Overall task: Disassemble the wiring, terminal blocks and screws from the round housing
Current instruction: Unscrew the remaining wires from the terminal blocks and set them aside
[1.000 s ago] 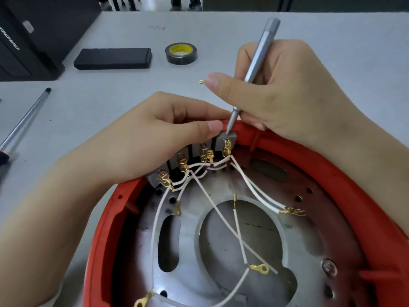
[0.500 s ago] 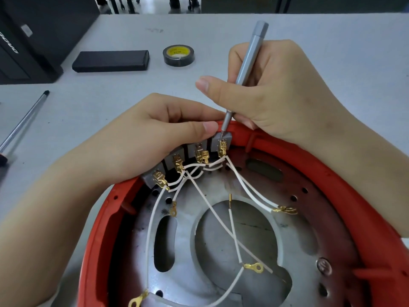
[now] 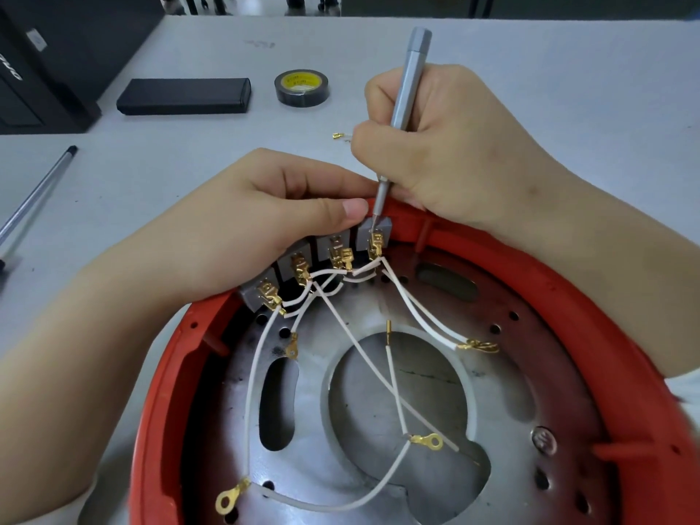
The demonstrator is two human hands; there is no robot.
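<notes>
- Since the earlier frames, the right hand has closed its thumb in against the screwdriver; the thumb stuck out to the left before. The tool tip has stayed on the same block.
- Right hand fingers are clamped round the slim grey metal screwdriver, which stands nearly upright, its tip down on the rightmost terminal block.
- Left hand lies over the housing rim; its thumb and curled fingers pinch the housing rim and the tops of the blocks just left of the tool tip.
- One round housing sits on the surface nearest the camera: a red plastic rim round a dull grey metal plate with one large round opening, a long slot and small holes.
- Four small grey square terminal blocks stand in a row along the housing's far rim, each with brass tabs.
- White wires run from the blocks across the plate, ending in brass ring lugs; I count at least four lugs.
- One slotted screw sits in the plate at the housing's lower right.
- Beyond the housing: one roll of black tape, one flat black box, one small brass connector by the right hand.
- Left of the housing lies a second, thin metal tool.
</notes>
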